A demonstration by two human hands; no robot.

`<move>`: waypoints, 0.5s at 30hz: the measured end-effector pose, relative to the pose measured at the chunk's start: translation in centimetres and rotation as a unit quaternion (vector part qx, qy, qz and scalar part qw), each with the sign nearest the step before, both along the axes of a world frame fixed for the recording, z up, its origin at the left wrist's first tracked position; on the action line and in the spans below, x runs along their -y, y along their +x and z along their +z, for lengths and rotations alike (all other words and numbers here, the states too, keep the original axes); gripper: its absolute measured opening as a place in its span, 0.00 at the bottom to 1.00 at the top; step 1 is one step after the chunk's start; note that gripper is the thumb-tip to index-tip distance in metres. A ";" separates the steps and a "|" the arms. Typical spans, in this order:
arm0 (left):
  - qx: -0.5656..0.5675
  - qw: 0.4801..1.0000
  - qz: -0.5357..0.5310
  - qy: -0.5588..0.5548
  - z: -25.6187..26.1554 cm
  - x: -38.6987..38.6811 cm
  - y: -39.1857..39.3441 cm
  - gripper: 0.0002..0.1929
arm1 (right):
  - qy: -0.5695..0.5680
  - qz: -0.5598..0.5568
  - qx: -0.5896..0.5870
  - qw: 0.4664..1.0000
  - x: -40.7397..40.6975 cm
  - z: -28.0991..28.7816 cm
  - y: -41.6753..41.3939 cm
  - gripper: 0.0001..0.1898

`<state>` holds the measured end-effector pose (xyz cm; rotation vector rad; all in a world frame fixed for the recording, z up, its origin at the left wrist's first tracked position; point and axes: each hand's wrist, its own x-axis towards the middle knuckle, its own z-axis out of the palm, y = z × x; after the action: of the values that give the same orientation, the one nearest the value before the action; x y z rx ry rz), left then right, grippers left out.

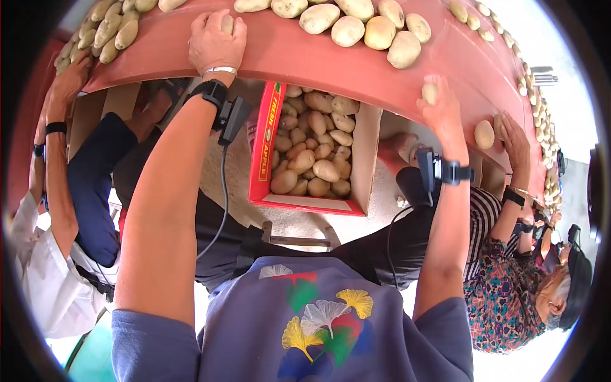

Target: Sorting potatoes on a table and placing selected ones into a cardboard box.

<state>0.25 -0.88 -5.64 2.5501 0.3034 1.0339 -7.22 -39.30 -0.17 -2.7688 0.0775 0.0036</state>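
My left hand (pixel 215 44) grips a potato (pixel 227 25) just above the red table (pixel 281 52), near its front edge. Only part of that potato shows between the thumb and fingers. Over to the right, my right hand (pixel 445 106) holds a small pale potato (pixel 429 93) by the table's edge. Between my arms and below the table edge, an open red cardboard box (pixel 260 157) is full of potatoes (pixel 305 160). A loose pile of potatoes (pixel 351 24) lies on the tabletop between and beyond my hands.
At the left, a neighbour's hand (pixel 71 76) touches another potato heap (pixel 107 31). On the right, a person's hand (pixel 515 138) is on a potato, beside a single potato (pixel 484 134). More potatoes (pixel 534 100) line the far right side. Cables (pixel 224 191) run from my wrist devices.
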 end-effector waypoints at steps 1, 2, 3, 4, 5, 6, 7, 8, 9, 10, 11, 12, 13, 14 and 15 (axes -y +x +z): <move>-0.001 1.000 0.002 0.000 0.0 0.0 0.0 0.16 | -0.001 0.017 0.026 1.000 -0.4 0.0 -1.3 0.23; -0.002 1.000 0.004 0.000 0.0 0.0 0.0 0.16 | -0.007 0.019 0.045 0.999 -1.0 0.1 -2.8 0.22; -0.006 1.000 0.002 -0.003 0.0 0.1 0.0 0.16 | -0.009 0.015 0.057 0.998 -1.6 0.3 -4.3 0.21; -0.011 1.000 -0.003 -0.006 0.0 0.1 0.0 0.16 | 0.031 0.039 0.037 0.998 -2.1 0.8 -5.6 0.20; -0.007 1.000 -0.007 -0.005 0.1 0.0 0.0 0.16 | 0.081 0.063 0.025 0.994 -2.7 1.2 -6.7 0.20; -0.015 1.000 -0.009 -0.005 0.2 0.1 0.0 0.16 | 0.185 0.066 -0.041 0.980 -3.7 1.2 -8.0 0.19; -0.014 1.000 -0.008 -0.001 0.2 0.0 -0.1 0.16 | 0.285 0.087 -0.081 0.951 -4.8 1.0 -9.0 0.19; -0.011 1.000 -0.008 0.001 0.3 0.1 -0.1 0.16 | 0.299 0.106 -0.070 0.946 -6.0 0.4 -9.7 0.18; -0.015 1.000 -0.009 -0.008 0.4 0.1 0.0 0.17 | 0.306 0.139 -0.054 0.940 -7.1 -0.3 -10.3 0.18; -0.023 1.000 -0.010 -0.017 0.5 0.2 -0.2 0.17 | 0.276 0.123 -0.066 0.951 -7.9 -1.0 -10.7 0.18; -0.032 0.999 -0.012 -0.022 0.6 0.2 -0.3 0.17 | 0.256 0.122 -0.069 0.957 -8.6 -1.9 -11.1 0.18; -0.038 0.999 -0.009 -0.021 0.8 0.2 -0.3 0.17 | 0.228 0.105 -0.082 0.965 -9.0 -2.6 -11.3 0.19; -0.032 0.999 -0.013 -0.021 0.9 0.2 -0.3 0.17 | 0.208 0.100 -0.084 0.969 -9.4 -3.2 -11.4 0.19; -0.035 0.999 -0.010 -0.027 1.0 0.3 -0.4 0.17 | 0.186 0.096 -0.087 0.974 -9.7 -3.8 -11.4 0.20; -0.048 0.998 -0.001 -0.037 1.0 0.4 -0.4 0.17 | 0.152 0.097 -0.056 0.982 -9.7 -4.1 -11.3 0.19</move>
<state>-0.17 -1.26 -4.67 2.5372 0.3579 0.8832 -18.56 -29.58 -4.29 -2.4575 -0.1520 0.2059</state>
